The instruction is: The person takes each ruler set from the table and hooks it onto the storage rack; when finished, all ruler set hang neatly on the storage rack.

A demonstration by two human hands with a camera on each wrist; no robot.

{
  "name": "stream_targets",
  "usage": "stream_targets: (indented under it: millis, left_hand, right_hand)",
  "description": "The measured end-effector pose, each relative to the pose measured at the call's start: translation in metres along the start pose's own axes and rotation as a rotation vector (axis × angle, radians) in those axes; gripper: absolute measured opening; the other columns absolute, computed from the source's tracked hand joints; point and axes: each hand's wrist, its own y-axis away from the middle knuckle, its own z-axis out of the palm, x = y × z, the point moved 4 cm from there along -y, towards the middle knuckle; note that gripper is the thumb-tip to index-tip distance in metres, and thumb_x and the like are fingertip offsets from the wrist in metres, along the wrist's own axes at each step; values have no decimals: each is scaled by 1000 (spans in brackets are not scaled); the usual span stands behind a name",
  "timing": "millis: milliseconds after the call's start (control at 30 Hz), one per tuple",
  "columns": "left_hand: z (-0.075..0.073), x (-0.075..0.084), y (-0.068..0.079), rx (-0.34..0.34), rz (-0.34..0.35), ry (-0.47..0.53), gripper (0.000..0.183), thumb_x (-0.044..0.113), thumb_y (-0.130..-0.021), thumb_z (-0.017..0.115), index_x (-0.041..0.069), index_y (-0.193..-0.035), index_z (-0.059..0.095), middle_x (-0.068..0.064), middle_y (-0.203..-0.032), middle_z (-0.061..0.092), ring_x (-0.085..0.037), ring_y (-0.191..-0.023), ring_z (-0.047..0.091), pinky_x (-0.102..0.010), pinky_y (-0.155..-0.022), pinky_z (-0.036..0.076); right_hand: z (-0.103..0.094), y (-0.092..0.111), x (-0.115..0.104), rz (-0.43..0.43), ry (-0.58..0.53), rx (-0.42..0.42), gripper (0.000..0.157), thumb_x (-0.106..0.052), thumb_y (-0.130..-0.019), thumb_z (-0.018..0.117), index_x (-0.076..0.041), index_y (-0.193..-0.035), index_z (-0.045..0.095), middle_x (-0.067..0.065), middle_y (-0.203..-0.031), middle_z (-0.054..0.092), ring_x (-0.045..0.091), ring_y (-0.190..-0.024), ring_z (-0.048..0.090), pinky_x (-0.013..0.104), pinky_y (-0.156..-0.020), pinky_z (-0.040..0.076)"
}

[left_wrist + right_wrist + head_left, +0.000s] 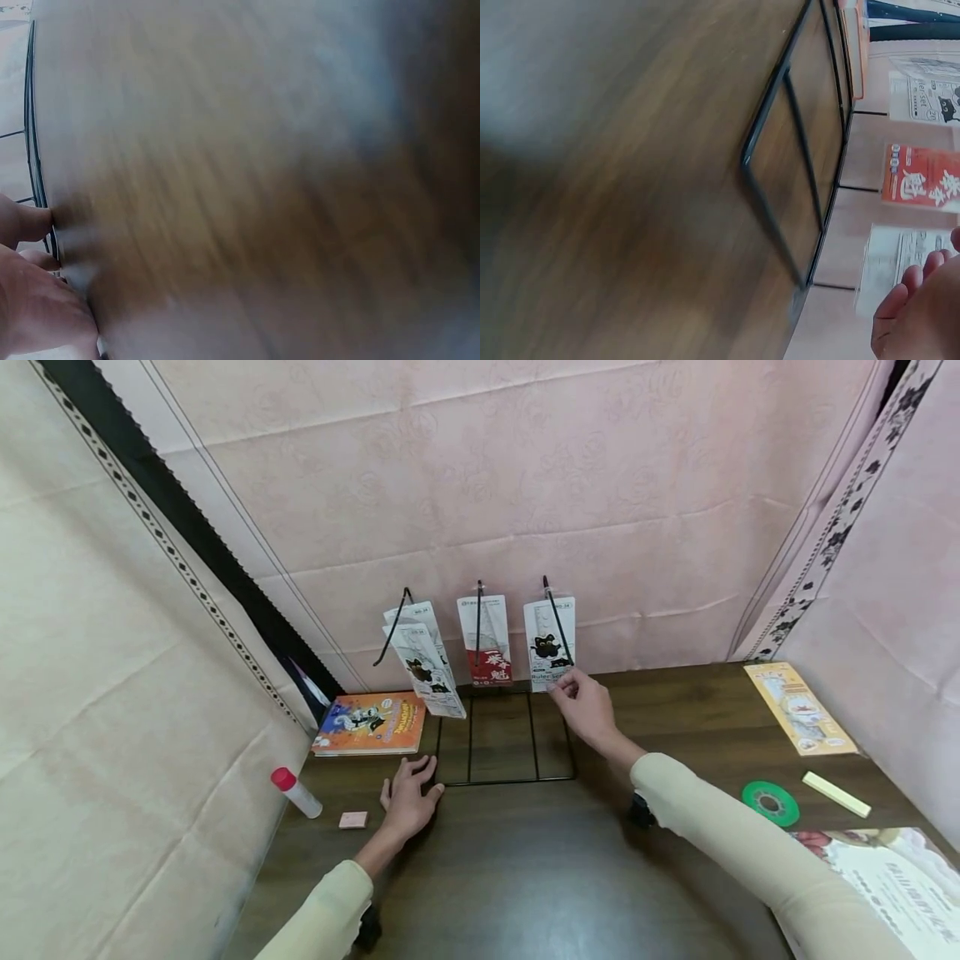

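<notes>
A black wire display rack (506,782) stands on the table, with packets hanging from its three hooks. My right hand (587,710) pinches the bottom edge of the right-hand ruler-set packet (542,639), a white card with a black cat. On the middle hook hangs a packet with a red lower part (491,668). The left hook carries overlapping cat packets (429,677), the front one tilted. My left hand (408,797) rests with spread fingers at the rack base's front left corner; in the left wrist view its fingertips lie right by the wire (31,112).
An orange book (371,724) lies left of the rack. A red-capped glue stick (297,793) and a pink eraser (353,820) are nearer left. On the right are a yellow packet (799,708), green tape roll (770,803), pale yellow strip (836,794) and printed sheet (892,885). Cloth hangs behind.
</notes>
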Motion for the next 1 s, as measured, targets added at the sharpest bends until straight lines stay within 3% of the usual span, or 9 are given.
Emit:
stream_targets:
  millis: [133,433,700,833,1000]
  left_hand:
    - [1,-2,-1,0,2,-11,56,22,-94,61,16,-147,42,-4,-156,33,-33,-151,6,-65,-112,-7]
    - [1,-3,-2,-5,-1,-18,56,25,-95,61,18,-147,42,-2,-155,34,-31,-151,6,-64,-113,-6]
    - [1,-2,-3,1,22,-18,55,23,-94,61,16,-146,42,-4,-155,35,-33,-150,8,-66,-111,-5]
    - [1,-5,-3,9,17,-15,56,23,-94,61,16,-146,43,-4,-154,35,-33,-150,8,-65,-112,-5]
    - [1,-7,-2,-10,2,-18,56,26,-95,60,19,-147,41,-1,-156,33,-30,-151,5,-63,-113,-7]
  right_hand:
    - [-21,5,9,-12,17,6,26,-46,-90,62,-20,-89,64,0,-79,64,15,-72,56,30,-65,43]
    - [-67,8,38,-3,81,54,25,-43,-89,66,-19,-94,63,0,-83,65,15,-75,57,31,-68,43]
    - [-113,4,66,18,138,151,32,-29,-84,72,-10,-106,59,8,-88,62,13,-75,54,24,-70,39]
    - [-132,1,76,3,154,133,36,-26,-85,72,-8,-112,57,10,-92,60,13,-76,53,22,-69,39]
    - [-155,-2,95,15,196,89,46,-31,-86,71,-7,-121,53,14,-99,57,24,-84,55,29,-72,39]
